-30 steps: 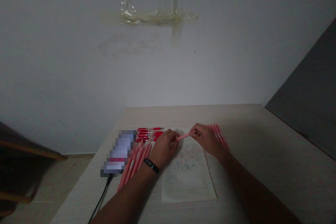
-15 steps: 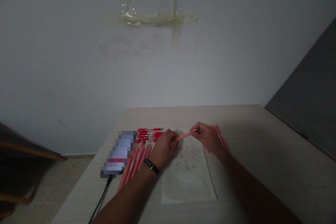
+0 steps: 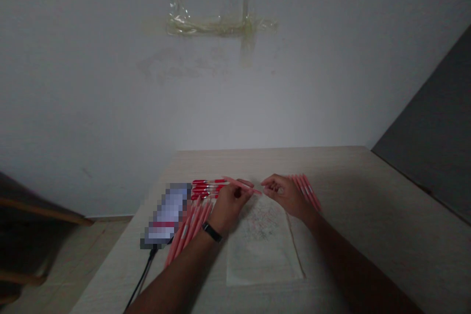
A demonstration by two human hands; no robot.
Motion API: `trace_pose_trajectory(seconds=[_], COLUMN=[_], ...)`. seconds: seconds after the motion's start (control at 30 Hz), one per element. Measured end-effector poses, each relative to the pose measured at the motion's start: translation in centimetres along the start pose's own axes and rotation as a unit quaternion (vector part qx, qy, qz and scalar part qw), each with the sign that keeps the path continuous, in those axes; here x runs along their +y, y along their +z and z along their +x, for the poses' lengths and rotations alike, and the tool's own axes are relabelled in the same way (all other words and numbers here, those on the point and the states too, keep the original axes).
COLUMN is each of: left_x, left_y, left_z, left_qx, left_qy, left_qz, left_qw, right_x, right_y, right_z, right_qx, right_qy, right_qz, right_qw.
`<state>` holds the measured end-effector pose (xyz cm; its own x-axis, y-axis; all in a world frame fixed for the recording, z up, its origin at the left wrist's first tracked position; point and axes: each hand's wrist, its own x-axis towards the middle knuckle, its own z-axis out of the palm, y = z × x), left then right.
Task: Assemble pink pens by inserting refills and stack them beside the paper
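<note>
At the paper sheet [image 3: 262,250]'s far edge, the left hand [image 3: 231,204] grasps a pink pen [image 3: 253,190]; the right hand [image 3: 285,195]'s fingers, released, sit just beside it.

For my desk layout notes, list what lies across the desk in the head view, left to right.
phone → pink pens → left hand → paper → right hand → more pink pens

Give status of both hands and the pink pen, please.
Left hand holding slim pink plastic pen. Right hand just off its tip, empty. Flat white paper sheet below; more pink pens beside left hand.
</note>
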<state>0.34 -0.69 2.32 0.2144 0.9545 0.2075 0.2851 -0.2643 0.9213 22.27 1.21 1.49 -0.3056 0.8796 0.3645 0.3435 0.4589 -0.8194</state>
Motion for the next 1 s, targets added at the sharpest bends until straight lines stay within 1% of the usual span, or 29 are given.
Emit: trace_pose_trajectory(seconds=[0.1,0.17,0.23,0.33,0.5,0.57,0.7,0.77,0.83,0.93,1.0], left_x=[0.1,0.3,0.5,0.7,0.9,0.8,0.5,0.4,0.4,0.5,0.3], left_y=[-0.1,-0.1,-0.1,0.2,1.0,0.9,0.2,0.1,0.1,0.3,0.3], left_z=[0.2,0.2,0.2,0.0,-0.3,-0.2,0.1,0.2,0.1,0.0,-0.1], left_qx=[0.042,0.066,0.076,0.07,0.036,0.047,0.094,0.084,0.058,0.012,-0.002], left_qy=[-0.041,-0.054,-0.056,-0.063,-0.064,-0.058,-0.029,-0.027,-0.031,-0.034,-0.025], left_qz=[-0.088,-0.107,-0.124,-0.152,-0.178,-0.186,-0.206,-0.202,-0.19,-0.148,-0.07], left_qw=[0.994,0.991,0.988,0.984,0.981,0.98,0.974,0.975,0.98,0.988,0.997], right_x=[0.1,0.1,0.1,0.1,0.0,0.1,0.3,0.1,-0.2,-0.6,-0.5], right_y=[-0.1,-0.1,0.0,0.4,0.8,0.5,-0.3,-0.2,0.2,0.9,0.7], right_z=[-0.1,-0.1,-0.1,-0.2,-0.3,-0.2,0.0,0.0,-0.2,-0.2,-0.1], right_qx=[0.005,0.006,0.002,-0.003,-0.035,-0.016,0.053,0.082,0.097,0.072,0.071], right_qy=[-0.006,-0.021,-0.03,-0.022,-0.01,-0.004,0.02,0.021,0.019,0.014,0.007], right_qz=[-0.011,-0.013,-0.01,0.01,0.061,0.066,0.101,0.139,0.174,0.19,0.184], right_qw=[1.0,1.0,1.0,1.0,0.997,0.998,0.993,0.987,0.98,0.979,0.98])
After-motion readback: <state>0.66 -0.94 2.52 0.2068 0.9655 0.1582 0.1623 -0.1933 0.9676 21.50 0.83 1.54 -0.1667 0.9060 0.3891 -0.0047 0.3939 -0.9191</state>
